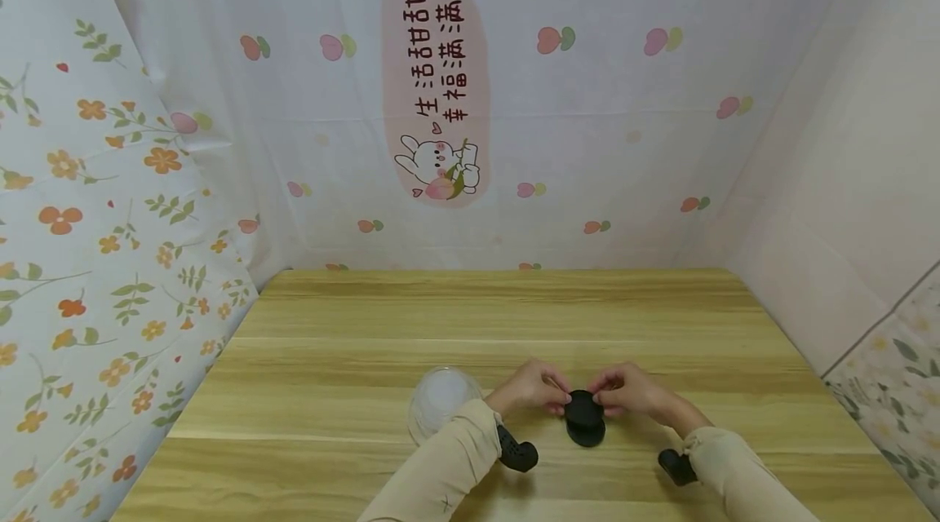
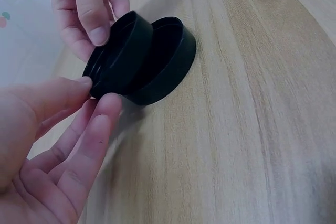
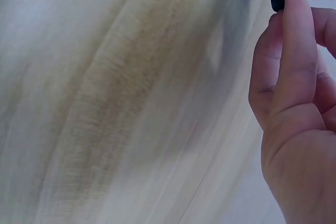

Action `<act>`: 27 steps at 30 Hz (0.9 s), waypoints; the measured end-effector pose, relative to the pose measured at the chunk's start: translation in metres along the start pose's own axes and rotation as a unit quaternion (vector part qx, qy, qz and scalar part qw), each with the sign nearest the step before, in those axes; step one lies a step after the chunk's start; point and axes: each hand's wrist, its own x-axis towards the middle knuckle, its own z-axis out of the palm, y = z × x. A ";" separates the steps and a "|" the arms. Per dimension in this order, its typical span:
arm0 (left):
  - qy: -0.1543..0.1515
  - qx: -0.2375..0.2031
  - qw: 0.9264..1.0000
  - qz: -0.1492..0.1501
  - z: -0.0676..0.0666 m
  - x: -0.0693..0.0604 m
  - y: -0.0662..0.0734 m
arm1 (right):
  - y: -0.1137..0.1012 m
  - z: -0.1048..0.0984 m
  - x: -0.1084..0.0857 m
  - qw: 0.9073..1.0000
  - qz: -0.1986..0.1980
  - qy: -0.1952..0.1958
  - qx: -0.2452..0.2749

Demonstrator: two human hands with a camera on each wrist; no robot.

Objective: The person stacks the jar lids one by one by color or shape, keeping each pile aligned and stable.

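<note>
Both hands meet at a round black lid-like piece (image 1: 583,406) with a raised rim, its hollow side up. My left hand (image 1: 530,386) pinches its left edge between thumb and fingers, as the left wrist view also shows. On the opposite edge, my right hand (image 1: 633,389) grips it with thumb and fingertips. A second, similar black round piece (image 2: 173,64) sits on the table, partly covered by the held one. Whether the two touch I cannot tell. In the right wrist view, only the edges of the black pieces show at the top.
A clear round bowl (image 1: 417,408), whitish inside, stands on the wood-grain table (image 1: 352,355) left of the left hand, partly hidden by the left sleeve (image 1: 448,457). Patterned cloth (image 1: 624,139) hangs behind the table and along its sides.
</note>
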 end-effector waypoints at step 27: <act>-0.046 0.046 0.998 -0.003 0.003 -0.003 -0.003 | 0.006 0.005 -0.007 0.999 -0.021 -0.030 0.014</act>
